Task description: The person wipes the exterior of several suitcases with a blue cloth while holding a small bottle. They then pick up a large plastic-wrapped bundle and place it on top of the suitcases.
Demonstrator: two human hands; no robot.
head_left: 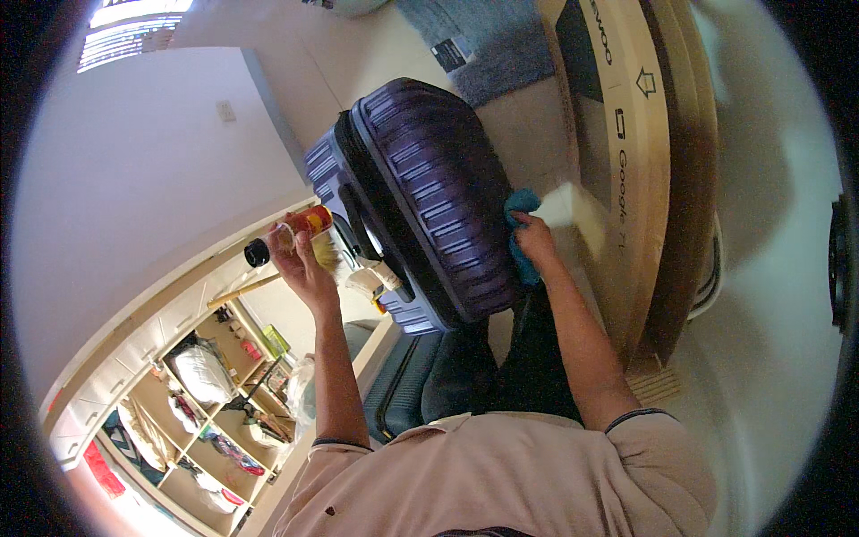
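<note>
Suitcase [438,197], purple and ribbed, is between the two hands as I look down through the head camera. With the left hand [302,268] I grip a bottle [311,221] with a black cap [257,253], just beside the suitcase's handle [354,217]; with the right hand [537,240] I bunch a blue cloth [522,202] against its right edge. Right of that hand I see a big carton [646,179]; below and left of the left hand, a shelf [199,438] of mixed things; ahead of both hands, a rug [510,58]
</note>
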